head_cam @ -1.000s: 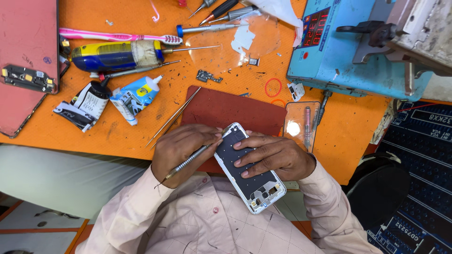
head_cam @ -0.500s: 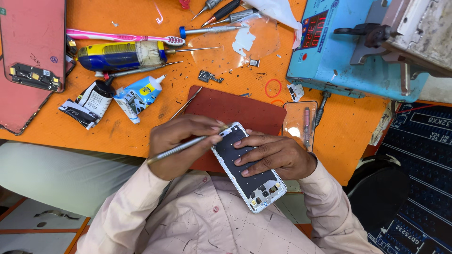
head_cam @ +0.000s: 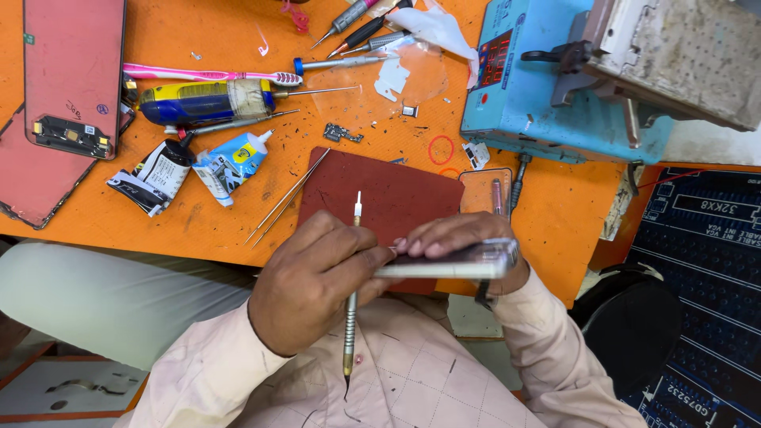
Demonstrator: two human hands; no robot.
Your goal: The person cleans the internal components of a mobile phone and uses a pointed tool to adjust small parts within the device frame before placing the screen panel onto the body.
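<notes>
Red back covers (head_cam: 67, 103): lie at the desk's far left, one overlapping the other, well apart from the work; little risk there unless an elbow sweeps them.
Glue tubes (head_cam: 194, 166): two squeezed tubes lie beside a blue-and-yellow bottle (head_cam: 202, 101) and a pink toothbrush (head_cam: 210, 75); a leaking nozzle could smear the orange desk (head_cam: 190, 222) and foul parts laid on it.
Tweezers (head_cam: 287, 196): lie slantwise, tips near the dark red mat (head_cam: 388, 194); a knock from the left wrist could flick them off the near edge.
Left hand (head_cam: 313, 285): closed around a slim metal screwdriver (head_cam: 350, 297), which stands nearly upright, pale tip up, dark end down by the shirt.
Slip risk: I judge the driver could skid into the phone's edge or the opposite fingers if the grip twists.
Phone (head_cam: 452, 261): held edge-on above the desk's near edge, between both hands, not resting on anything.
Drop risk: with no support beneath, a loosened pinch would likely send it into the lap or to the floor.
Right hand (head_cam: 464, 242): fingers clamped over the phone's top side; a watch (head_cam: 481, 295) shows at the wrist.
Small loose parts (head_cam: 342, 132): scattered near the mat; easily brushed away and lost.
Blue machine (head_cam: 555, 87): sits at the right rear, apart from the hands.
</notes>
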